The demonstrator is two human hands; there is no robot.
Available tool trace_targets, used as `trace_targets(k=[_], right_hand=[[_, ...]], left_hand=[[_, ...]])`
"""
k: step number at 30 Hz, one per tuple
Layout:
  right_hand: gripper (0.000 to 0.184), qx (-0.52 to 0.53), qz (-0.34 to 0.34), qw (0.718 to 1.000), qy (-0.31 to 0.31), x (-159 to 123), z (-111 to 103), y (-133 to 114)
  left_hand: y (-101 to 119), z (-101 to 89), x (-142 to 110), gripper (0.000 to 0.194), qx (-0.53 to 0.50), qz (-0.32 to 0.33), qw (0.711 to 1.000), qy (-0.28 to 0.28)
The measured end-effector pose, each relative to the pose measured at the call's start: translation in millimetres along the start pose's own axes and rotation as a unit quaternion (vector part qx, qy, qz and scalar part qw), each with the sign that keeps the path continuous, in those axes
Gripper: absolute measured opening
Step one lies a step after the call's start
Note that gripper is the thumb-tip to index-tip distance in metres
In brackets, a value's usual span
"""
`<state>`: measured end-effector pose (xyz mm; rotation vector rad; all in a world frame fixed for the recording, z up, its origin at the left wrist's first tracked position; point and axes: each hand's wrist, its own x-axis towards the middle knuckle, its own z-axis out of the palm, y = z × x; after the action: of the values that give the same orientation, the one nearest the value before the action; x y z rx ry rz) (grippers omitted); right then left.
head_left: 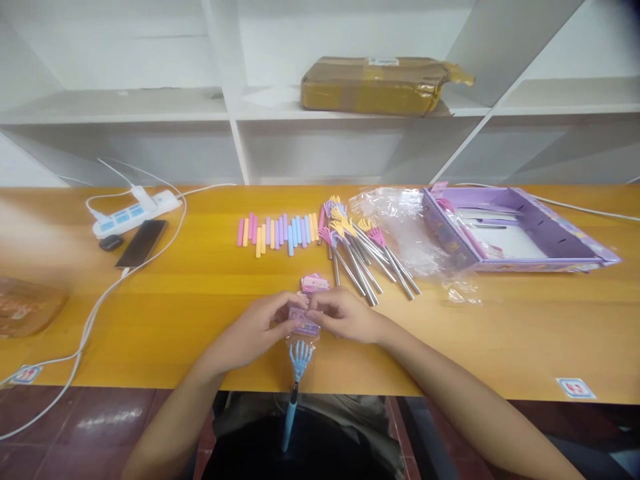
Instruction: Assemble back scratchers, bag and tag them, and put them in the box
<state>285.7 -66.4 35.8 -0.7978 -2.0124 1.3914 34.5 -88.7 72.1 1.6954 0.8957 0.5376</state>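
My left hand (257, 330) and my right hand (350, 315) meet near the table's front edge, fingers closed on a purple card (304, 326) at the top of a clear plastic bag. A light-blue back scratcher (301, 360) lies in the bag, claw toward my hands, its blue handle hanging past the edge over my lap. Just beyond my fingers is a small pile of pink cards (315, 284). Farther off, several metal back scratchers (360, 257) with yellow, pink and purple claws are heaped beside rows of coloured handle sleeves (277, 233).
Clear plastic bags (400, 230) lie against an open purple box (545, 266) at right. A power strip (135, 213), a phone (143, 243) and white cables occupy the left. An orange translucent package (30, 307) sits far left. A taped parcel (370, 87) rests on the shelf.
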Motion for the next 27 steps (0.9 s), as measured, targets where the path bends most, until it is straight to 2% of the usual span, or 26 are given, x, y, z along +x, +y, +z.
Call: trace_targets(k=[4,13,18,21,24,27], right_hand=[[0.037,0.034,0.083,0.994,-0.062,-2.8,2.8,-4.0],[0.033,0.058,0.119,0.985,-0.107,-4.5,5.1,-6.6],[0.034,0.052,0.080,0.989,-0.116,-4.2,4.9,-4.8],[0.034,0.045,0.049,0.990,-0.128,-4.1,0.4,-6.0],[0.033,0.037,0.046,0.987,-0.149,-4.0,-5.5,-8.2],[0.023,0.024,0.039,0.988,-0.148,-4.3,-8.8,-8.8]], left_hand=[[-0.9,2.1,0.4,0.042,-0.010,-0.022,1.000,0.007],[3.5,-0.1,-1.1,0.029,0.040,-0.030,0.999,0.007],[3.2,0.5,-2.2,0.025,0.011,-0.061,0.998,0.002],[-0.1,0.0,-3.9,0.032,-0.019,-0.071,0.997,-0.003],[-3.6,-0.5,-5.3,0.039,-0.019,-0.067,0.997,-0.018],[-5.1,-0.7,-5.5,0.044,-0.019,-0.062,0.997,-0.033]])
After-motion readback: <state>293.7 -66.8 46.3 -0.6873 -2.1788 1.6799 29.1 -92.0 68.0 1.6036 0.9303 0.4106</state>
